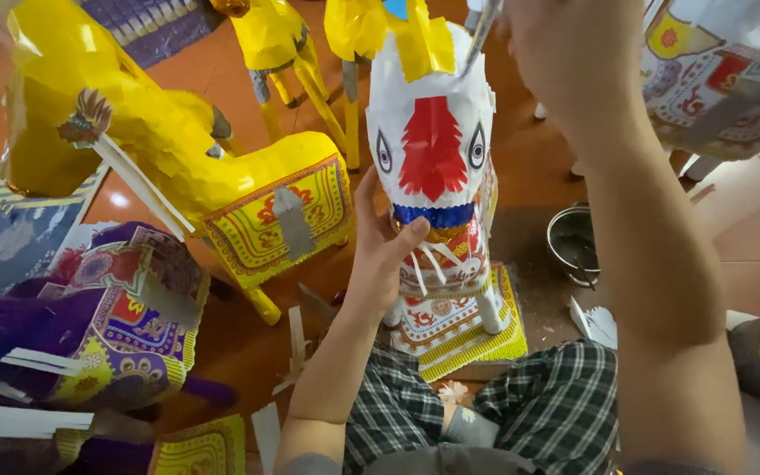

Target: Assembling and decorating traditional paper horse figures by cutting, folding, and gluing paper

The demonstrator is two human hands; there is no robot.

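- Head view: your left hand (pixel 386 251) is wrapped around the neck of the white paper horse figure with the red fringed blaze, painted eyes and blue collar band (pixel 433 149). Fingers are curled behind it, thumb pressed across the front just below the collar — a closed hold on the figure.
- Head view: your right hand (pixel 565 53) is raised at the top of the horse's head, closed on a thin grey metal tool (pixel 481 35). You see the back of the hand only; how tightly the fingers close, I cannot tell.
- Head view: the horse stands upright on a patterned yellow-and-red paper-covered base (pixel 464 330), just in front of your checked-trousered knees (pixel 521 405).
- Head view: around it — a large yellow paper horse with a patterned saddle cloth (pixel 178 141) to the left, a purple patterned paper figure (pixel 90 325) lower left, a small dark metal bowl (pixel 573 242) on the floor to the right.
- Risk, as a judgement: the tool tip sits close to thin paper; a push too firm could tear the yellow crest (pixel 424 44). A hard squeeze on the neck could dent the hollow shell.
- Risk: your right forearm hangs over the bowl; a dropped elbow could knock it.
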